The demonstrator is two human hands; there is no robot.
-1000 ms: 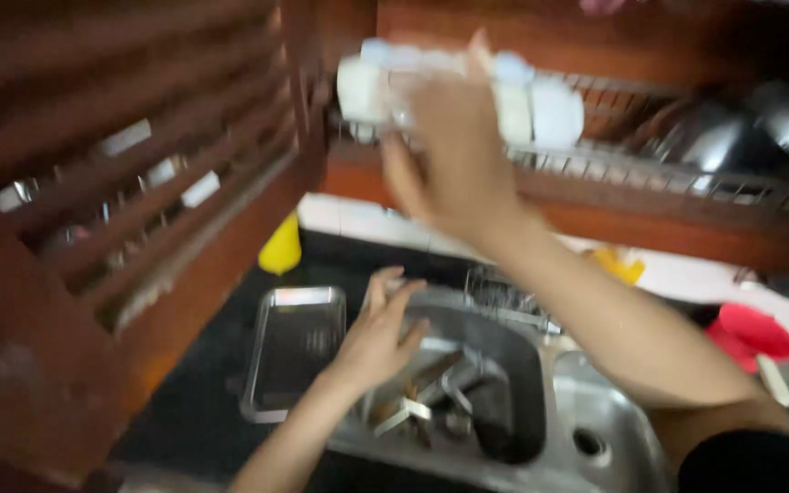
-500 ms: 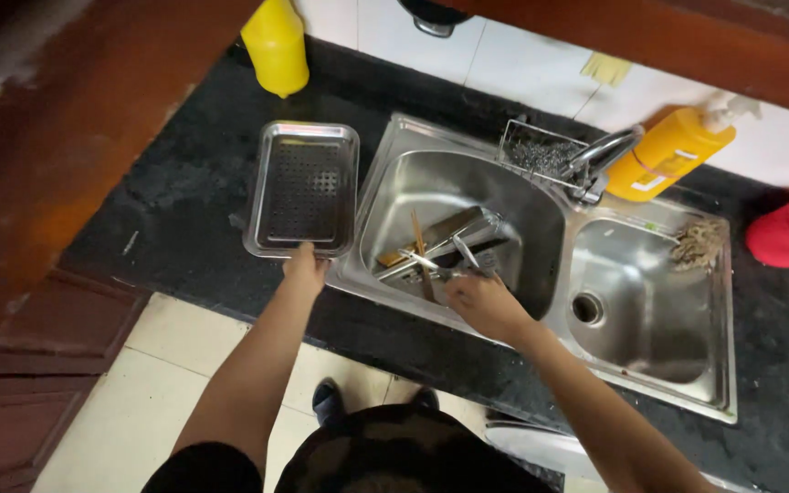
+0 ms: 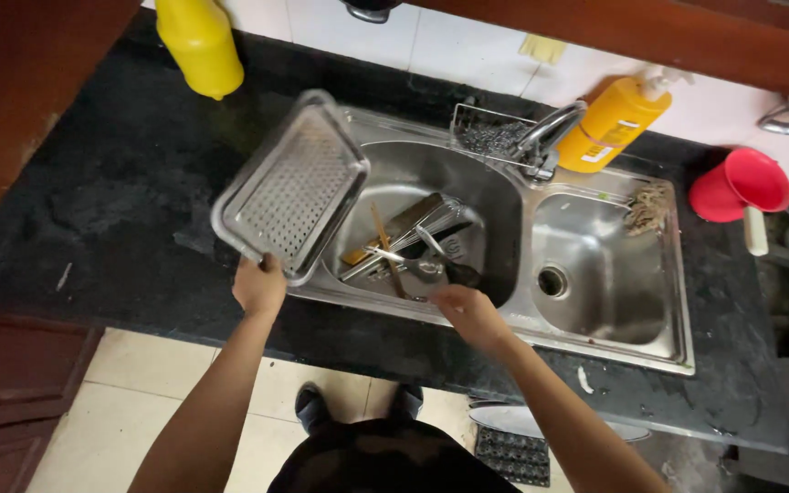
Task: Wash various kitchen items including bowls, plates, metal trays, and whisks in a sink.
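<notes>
Head view, the only one. Left hand (image 3: 260, 285) has fingers wrapped on the near corner of a perforated steel tray (image 3: 289, 189), holding it tilted up off the counter, its far end over the left edge of the left basin (image 3: 468, 183). Right hand (image 3: 469, 309) is down at the basin's front rim, fingers curled in among the utensils (image 3: 408, 245); can't tell whether it actually grips one or just touches the pile.

How far along, my guess: not far. The utensils, a mix of metal pieces and what looks like a wooden handle or two, lie heaped and crossed in the bottom of the left basin. The tray is in hand but carries nothing. No running water seen from the tap (image 3: 550, 137).

Surface & room: dark stone counter (image 3: 93, 201), wet-looking patches, a few pale specks. Double steel sink; right basin (image 3: 609, 274) nearly bare, w/ a scrubber clump (image 3: 647, 208) at its back rim. Small wire rack (image 3: 490, 135) w/ steel wool sits behind the tap. Orange pump bottle (image 3: 615, 123) leans by the white-tiled wall; yellow bottle (image 3: 198, 44) far left at the back; red scoop (image 3: 740, 187) w/ pale handle on the right. Brown wood cabinet overhead and at left, pale floor tiles below, person's feet just visible.
</notes>
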